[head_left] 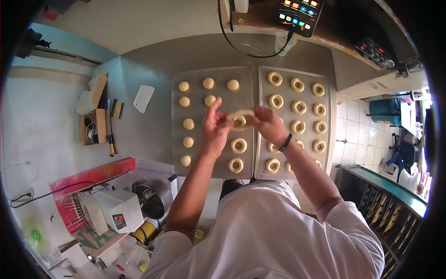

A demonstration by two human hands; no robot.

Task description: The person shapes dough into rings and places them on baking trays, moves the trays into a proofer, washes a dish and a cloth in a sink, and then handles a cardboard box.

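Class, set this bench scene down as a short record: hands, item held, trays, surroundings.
Left hand: at the left side of the held ring, index finger raised; exact grip unclear
Right hand: pinching the ring's right side, dark band on wrist
Item held: pale dough ring, slightly blurred, above the left tray
Left tray: dough balls, plus shaped rings toward its near right
Right tray: shaped rings in rows
Left of trays: flat white piece
Beyond right tray: phone, cable attached

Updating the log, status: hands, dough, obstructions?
Right hand gripping dough ring, left hand at its edge. Ring above left tray, dough balls nearby. No visible obstruction.
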